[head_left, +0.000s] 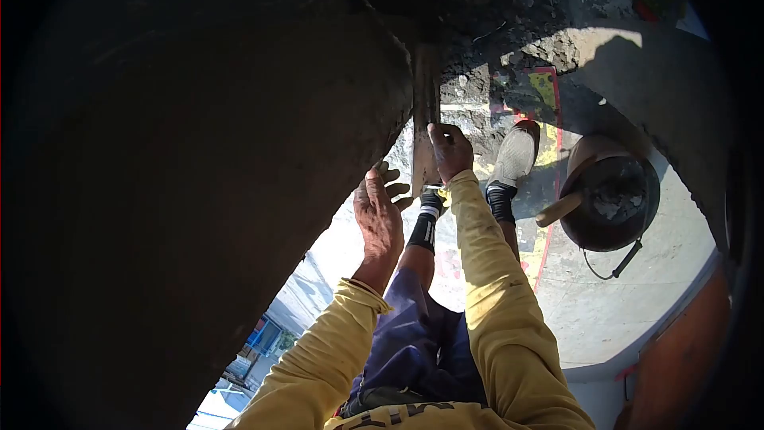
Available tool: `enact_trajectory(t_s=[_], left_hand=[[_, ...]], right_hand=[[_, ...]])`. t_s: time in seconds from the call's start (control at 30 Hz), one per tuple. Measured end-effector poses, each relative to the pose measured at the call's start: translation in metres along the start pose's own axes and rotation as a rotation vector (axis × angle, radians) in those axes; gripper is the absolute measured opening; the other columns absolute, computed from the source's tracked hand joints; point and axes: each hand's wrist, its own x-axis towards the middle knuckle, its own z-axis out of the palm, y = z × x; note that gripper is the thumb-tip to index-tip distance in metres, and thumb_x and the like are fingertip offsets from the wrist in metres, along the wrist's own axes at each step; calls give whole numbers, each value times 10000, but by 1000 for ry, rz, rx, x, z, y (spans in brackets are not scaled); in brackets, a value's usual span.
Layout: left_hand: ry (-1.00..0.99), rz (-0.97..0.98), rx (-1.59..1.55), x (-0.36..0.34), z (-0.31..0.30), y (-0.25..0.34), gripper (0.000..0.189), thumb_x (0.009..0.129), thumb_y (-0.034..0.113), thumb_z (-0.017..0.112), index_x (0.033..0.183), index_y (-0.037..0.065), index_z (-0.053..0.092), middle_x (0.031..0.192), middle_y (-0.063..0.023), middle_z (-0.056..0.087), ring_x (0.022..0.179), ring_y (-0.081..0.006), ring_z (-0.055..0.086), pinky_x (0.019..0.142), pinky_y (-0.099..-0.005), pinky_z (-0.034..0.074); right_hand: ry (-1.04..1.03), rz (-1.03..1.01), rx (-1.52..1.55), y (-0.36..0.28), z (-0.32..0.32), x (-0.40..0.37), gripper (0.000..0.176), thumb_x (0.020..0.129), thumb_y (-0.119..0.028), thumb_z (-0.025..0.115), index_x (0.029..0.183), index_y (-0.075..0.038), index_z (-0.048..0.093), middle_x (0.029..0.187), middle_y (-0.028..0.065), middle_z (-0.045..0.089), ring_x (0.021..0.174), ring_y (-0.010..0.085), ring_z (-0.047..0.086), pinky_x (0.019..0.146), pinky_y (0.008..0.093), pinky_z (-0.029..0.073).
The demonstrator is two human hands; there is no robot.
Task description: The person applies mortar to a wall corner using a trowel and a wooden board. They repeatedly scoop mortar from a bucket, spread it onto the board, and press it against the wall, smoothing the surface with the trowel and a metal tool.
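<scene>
My left hand [379,219] is open, palm turned inward and fingers apart, right at the lower edge of a large dark slab-like surface [239,151]. My right hand [451,151] is closed, thumb and fingers curled together beside a narrow wooden board [425,161]. What it pinches is too small or hidden to make out. The board runs upward between the hands, along the dark surface's edge. Right of my feet stands a black bucket [574,232] with grey mortar [619,197] inside and a wooden-handled tool [559,209] leaning over its rim.
My shoe [517,151] rests on a printed sheet [544,89] with a red border and mortar stains. Rubble [509,36] lies beyond it in shade. The bucket's wire handle [613,274] hangs toward me. Buildings [267,336] show far below at the left.
</scene>
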Motion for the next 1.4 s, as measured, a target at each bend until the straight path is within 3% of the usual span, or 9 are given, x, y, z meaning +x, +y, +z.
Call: enact_trajectory(t_s=[0.23,0.4,0.7,0.83,1.07,1.13,1.27,1.33,1.4], left_hand=[[-66,-226,-339,0,-3,16,215,1000,331,453,919,142,515,793,6,520,690,-127,514,589,-269,424],[-213,-396,-534,4,-19,27,209,1001,287,419,877,145,508,734,22,467,624,-115,430,546,-254,353],[-260,-445,-585,2,-21,32,202,995,268,417,870,139,509,712,22,450,598,-112,406,529,-254,339],[-275,-447,-600,4,-21,32,200,993,267,421,871,135,508,707,21,447,594,-112,404,520,-252,336],[-303,-452,-627,7,-24,33,216,1004,245,379,870,127,500,694,21,435,573,-108,390,498,-245,332],[-338,-466,-642,8,-27,33,224,1009,239,365,867,126,497,691,22,432,566,-105,386,496,-244,332],[-341,-503,-655,9,-29,34,243,1015,246,359,865,119,503,686,26,427,558,-92,384,468,-224,324],[-354,-520,-659,10,-32,35,243,1013,241,364,862,117,509,687,26,428,557,-91,383,465,-222,320],[-358,-527,-664,11,-34,35,243,1011,236,371,860,113,515,688,25,426,555,-92,380,462,-220,316]], right_hand=[[-77,-138,164,-26,12,-6,293,858,-302,697,1005,-50,670,808,69,667,721,129,598,680,278,485],[-20,-778,-6,-53,18,-2,237,824,-152,687,1049,-81,664,935,139,679,824,286,664,739,342,526],[-99,-229,-208,-98,20,41,445,865,-495,613,1050,-96,685,961,189,687,912,366,650,806,391,507],[-126,-1,-196,-42,21,66,553,824,-576,606,1007,-64,702,955,207,689,913,374,656,829,407,499],[-2,185,-469,44,-10,4,513,848,-531,618,920,-32,712,880,178,703,846,344,670,773,414,505],[43,167,-83,39,-9,-10,427,865,-447,641,933,-30,701,805,121,676,738,243,623,687,358,480],[-149,-31,353,-48,8,-23,234,911,-242,627,1038,-45,643,658,-18,546,509,70,468,472,252,399],[-43,-971,-341,-4,23,28,235,910,-225,616,1045,-36,652,734,0,607,650,92,537,606,254,432],[-113,-139,28,-43,24,19,463,852,-510,653,981,-69,708,776,78,695,704,164,617,687,306,486]])
